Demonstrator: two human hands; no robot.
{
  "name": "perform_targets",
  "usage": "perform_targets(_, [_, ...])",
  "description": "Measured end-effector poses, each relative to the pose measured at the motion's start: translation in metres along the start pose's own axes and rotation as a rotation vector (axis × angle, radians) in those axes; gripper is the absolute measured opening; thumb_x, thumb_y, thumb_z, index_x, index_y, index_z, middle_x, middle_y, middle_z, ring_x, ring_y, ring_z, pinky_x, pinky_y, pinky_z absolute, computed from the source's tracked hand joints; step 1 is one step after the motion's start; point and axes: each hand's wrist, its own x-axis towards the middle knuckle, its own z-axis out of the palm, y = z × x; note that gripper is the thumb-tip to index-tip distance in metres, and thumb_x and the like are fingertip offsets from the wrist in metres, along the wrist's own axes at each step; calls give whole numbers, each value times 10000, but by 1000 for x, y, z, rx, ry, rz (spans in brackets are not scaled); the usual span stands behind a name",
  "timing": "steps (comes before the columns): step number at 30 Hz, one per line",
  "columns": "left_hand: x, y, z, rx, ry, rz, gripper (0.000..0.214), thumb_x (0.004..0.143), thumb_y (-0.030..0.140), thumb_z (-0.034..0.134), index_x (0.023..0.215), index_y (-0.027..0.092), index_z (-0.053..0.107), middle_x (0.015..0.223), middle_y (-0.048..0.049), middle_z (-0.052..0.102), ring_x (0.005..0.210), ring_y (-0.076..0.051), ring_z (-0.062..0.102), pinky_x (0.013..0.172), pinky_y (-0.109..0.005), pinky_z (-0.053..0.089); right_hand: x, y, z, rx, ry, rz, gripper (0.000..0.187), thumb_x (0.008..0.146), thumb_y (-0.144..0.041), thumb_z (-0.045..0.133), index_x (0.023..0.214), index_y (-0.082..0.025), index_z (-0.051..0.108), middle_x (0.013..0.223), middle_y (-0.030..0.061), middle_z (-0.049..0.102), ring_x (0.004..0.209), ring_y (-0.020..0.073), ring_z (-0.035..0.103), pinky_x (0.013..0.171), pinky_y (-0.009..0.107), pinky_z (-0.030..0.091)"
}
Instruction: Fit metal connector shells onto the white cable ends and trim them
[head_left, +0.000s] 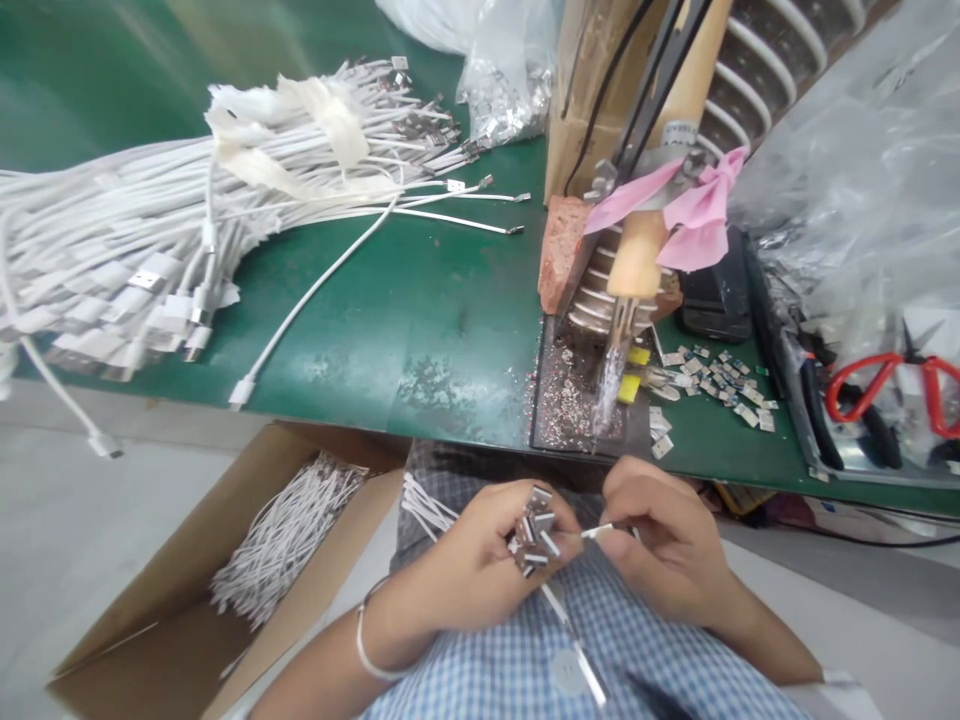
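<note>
My left hand [476,550] is closed around a bunch of white USB cables, whose metal connectors [535,535] stick out beside the thumb. The bunch's white cords [426,505] show behind the wrist. Between my two hands runs a short white cable end [596,532], pinched by the thumb and fingers of my right hand [664,545]; its very tip is partly hidden by those fingers. Below my left hand, another white cable piece [577,650] slants down across the checked apron. Both hands are in front of the table edge, over the lap.
A soldering iron [636,262] points down above a dark, solder-spattered pad [562,390]. Small circuit boards [724,380] lie to its right, near red-handled cutters [870,385]. A taped cable bundle [135,220] covers the table's left. Below stands a cardboard box [135,640] holding cables.
</note>
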Motion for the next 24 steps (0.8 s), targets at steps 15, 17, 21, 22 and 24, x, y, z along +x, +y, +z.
perform_targets(15, [-1, -5, 1, 118, 65, -37, 124, 930, 203, 519, 825, 162, 571, 710, 9, 560, 605, -104, 506, 581, -225, 432, 0, 2, 4, 83, -3, 127, 225, 936, -207, 547, 712, -198, 524, 650, -25, 485, 560, 113, 466, 510, 233, 364])
perform_targets(17, [-1, -5, 1, 118, 61, -41, 113, 927, 188, 516, 830, 162, 568, 717, 10, 557, 613, -103, 504, 585, -223, 429, 1, 2, 4, 118, -8, 141, 256, 953, -235, 531, 701, -195, 520, 642, -25, 481, 556, 113, 459, 511, 234, 361])
perform_targets(21, [0, -1, 2, 73, 62, -74, 116, 912, 179, 522, 801, 162, 551, 691, 18, 527, 607, -101, 466, 571, -221, 407, 2, 2, 5, 179, -16, 168, 308, 984, -303, 508, 697, -193, 511, 641, -28, 477, 560, 108, 447, 522, 231, 362])
perform_targets(22, [1, -1, 2, 53, 66, -85, 121, 913, 191, 526, 797, 162, 548, 687, 19, 520, 604, -101, 455, 566, -222, 401, 3, 2, 6, 193, -17, 174, 317, 989, -317, 506, 697, -192, 509, 642, -29, 476, 559, 106, 444, 522, 229, 362])
perform_targets(24, [2, 1, 2, 16, 73, -105, 137, 918, 221, 533, 794, 164, 546, 684, 23, 510, 604, -101, 442, 563, -223, 390, 3, 2, 7, 216, -16, 177, 329, 995, -339, 504, 700, -193, 509, 649, -29, 479, 561, 104, 444, 523, 229, 364])
